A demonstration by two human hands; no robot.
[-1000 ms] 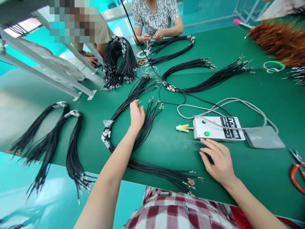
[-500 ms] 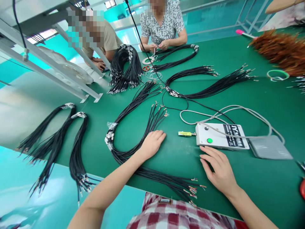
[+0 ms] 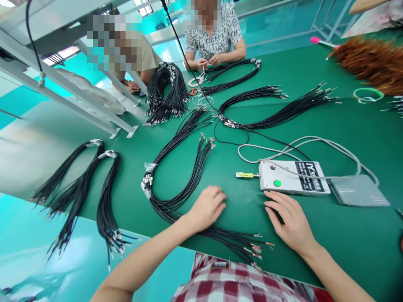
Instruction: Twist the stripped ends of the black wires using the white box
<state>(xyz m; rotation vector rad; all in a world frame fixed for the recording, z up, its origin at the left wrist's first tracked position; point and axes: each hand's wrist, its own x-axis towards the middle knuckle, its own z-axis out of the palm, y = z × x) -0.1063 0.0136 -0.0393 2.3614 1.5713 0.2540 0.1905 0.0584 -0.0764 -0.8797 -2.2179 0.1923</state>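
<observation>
My left hand (image 3: 208, 207) is over the green table with its fingers loosely bent and a gap between them. Nothing shows in it. Its wrist lies across a bundle of black cables (image 3: 189, 191), curved into a loop, with bare coloured wire ends and white connectors wrapped in clear film. My right hand (image 3: 291, 220) rests with fingers apart and holds nothing. Its fingertips are at the front edge of a white control box (image 3: 285, 178) with a green button and a black label. A yellow-green piece (image 3: 244, 175) sticks out from the box's left side.
Black cable bundles lie at the left (image 3: 107, 188), at the back (image 3: 168, 90) and right of centre (image 3: 273, 113). A grey pedal (image 3: 359, 191) and grey cord sit on the right. Beyond are a brown feather duster (image 3: 368, 63), a tape roll (image 3: 368, 95) and people working.
My left hand has moved right and toward me, its fingers now more bent. The short upper cable ends beside it have shifted left. My right hand has hardly moved.
</observation>
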